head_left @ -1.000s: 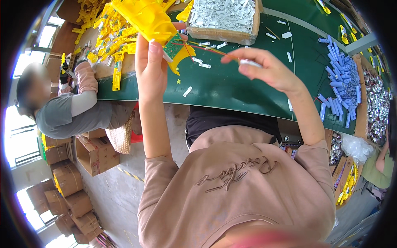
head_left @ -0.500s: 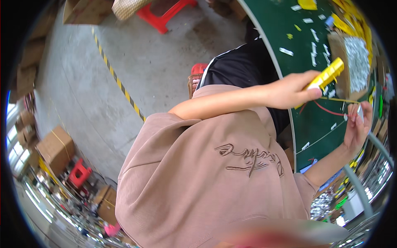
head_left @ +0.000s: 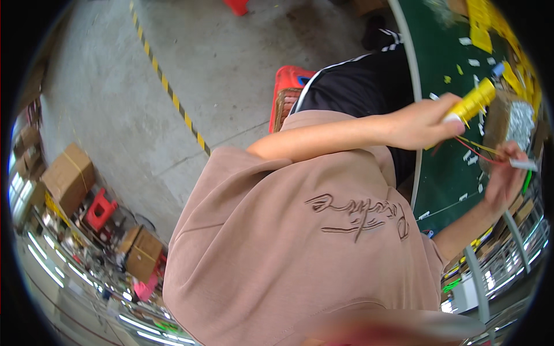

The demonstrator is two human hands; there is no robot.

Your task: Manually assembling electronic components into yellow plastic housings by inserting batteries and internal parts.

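My left hand [head_left: 424, 124] is closed round a yellow ribbed plastic housing [head_left: 478, 101], which tilts up to the right above the green table [head_left: 438, 184]. A bit of white shows by the thumb. Thin red and yellow wires [head_left: 476, 152] run from beneath the housing across to my right hand [head_left: 501, 181]. The raised, slightly blurred fingers of that hand pinch a small flat white piece [head_left: 523, 165], which sticks out to the right. How the wires join either part is hidden. Behind the hands stands a cardboard box [head_left: 497, 122] with silvery material [head_left: 521, 120] in it.
Small white pieces [head_left: 474, 62] lie scattered over the table, and yellow plastic parts [head_left: 479, 29] are heaped at its far right. Beside my legs is a red stool [head_left: 284, 81]. A yellow-and-black striped line [head_left: 176, 99] crosses the grey floor. Cartons [head_left: 68, 177] stand at the left.
The whole view has shifted, bringing more of the red stool into sight. In my right hand the white piece now points outward to the right. My left hand keeps its hold on the yellow housing.
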